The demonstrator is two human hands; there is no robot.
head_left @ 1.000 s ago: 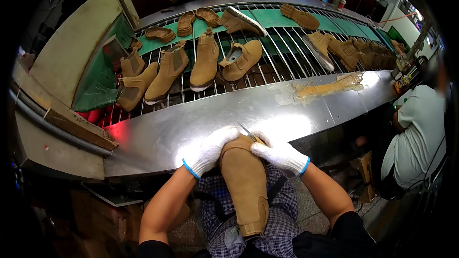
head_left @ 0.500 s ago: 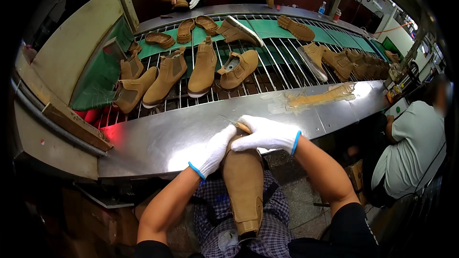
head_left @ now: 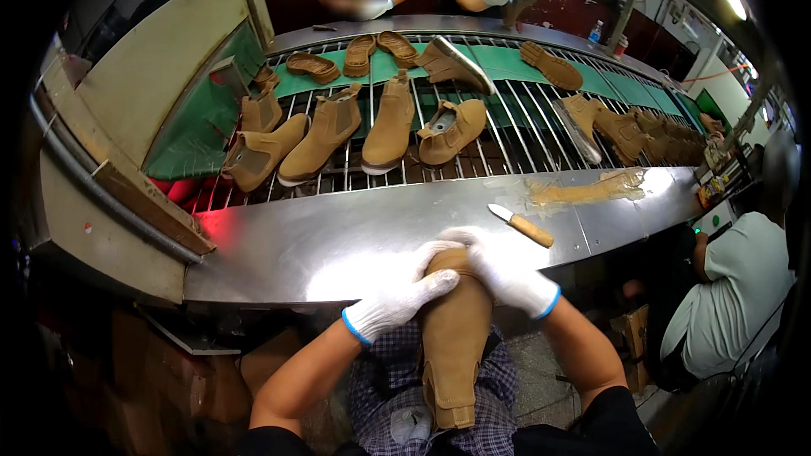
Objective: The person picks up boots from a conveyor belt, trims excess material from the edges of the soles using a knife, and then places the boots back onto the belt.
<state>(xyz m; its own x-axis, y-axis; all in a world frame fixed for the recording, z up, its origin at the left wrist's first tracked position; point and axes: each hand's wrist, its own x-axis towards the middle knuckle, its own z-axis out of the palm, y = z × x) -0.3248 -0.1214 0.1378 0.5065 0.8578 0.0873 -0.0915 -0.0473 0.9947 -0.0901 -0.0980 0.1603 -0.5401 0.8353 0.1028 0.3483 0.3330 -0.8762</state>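
A tan suede boot (head_left: pixel 458 339) lies lengthwise over my lap, its toe pointing to the metal bench and its pull-tab end toward me. My left hand (head_left: pixel 404 294), in a white knit glove with a blue cuff, is closed round the toe end, thumb across the top. From the other side my right hand (head_left: pixel 511 277), gloved alike and slightly blurred, also grips the toe end. Beyond it a short knife (head_left: pixel 521 225) with a wooden handle rests on the bench, touched by neither hand. The boot's sole is hidden underneath.
The metal bench edge (head_left: pixel 338 241) runs before me. Behind it, a rack of metal bars (head_left: pixel 498 148) holds several tan boots (head_left: pixel 389 127) and loose soles (head_left: pixel 312 67). Two gloved co-workers stand across the rack; a seated person (head_left: pixel 722 295) is at right. A beige panel (head_left: pixel 182 59) stands at left.
The knife has left my right hand and now lies on the bench. Both hands have closed round the boot's toe end. The view has shifted, and the co-workers' hands have moved.
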